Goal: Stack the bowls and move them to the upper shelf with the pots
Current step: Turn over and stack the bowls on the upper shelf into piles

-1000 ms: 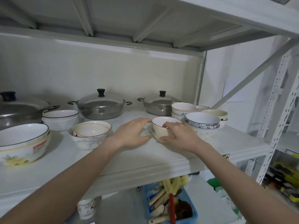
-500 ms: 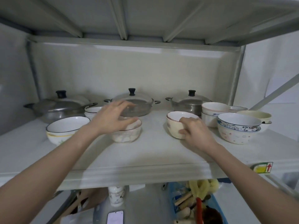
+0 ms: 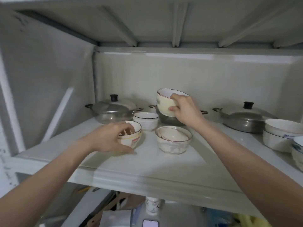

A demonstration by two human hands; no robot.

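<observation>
The cream bowl (image 3: 165, 103) hangs tilted above the shelf (image 3: 147, 166), pinched at its rim by the right hand (image 3: 185, 110); level it, then lower it squarely into the marbled bowl (image 3: 173, 139) below. The left hand (image 3: 109, 136) cups the striped bowl (image 3: 132, 136). Half a second ago the cream bowl stood on the shelf, and the left hand hovered over the marbled one

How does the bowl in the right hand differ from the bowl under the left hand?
The cream bowl is lifted off the shelf and tilted, gripped by the right hand; the yellow-banded bowl stands upright on the shelf, with the left hand curled around it. Both have dark rims.
</observation>
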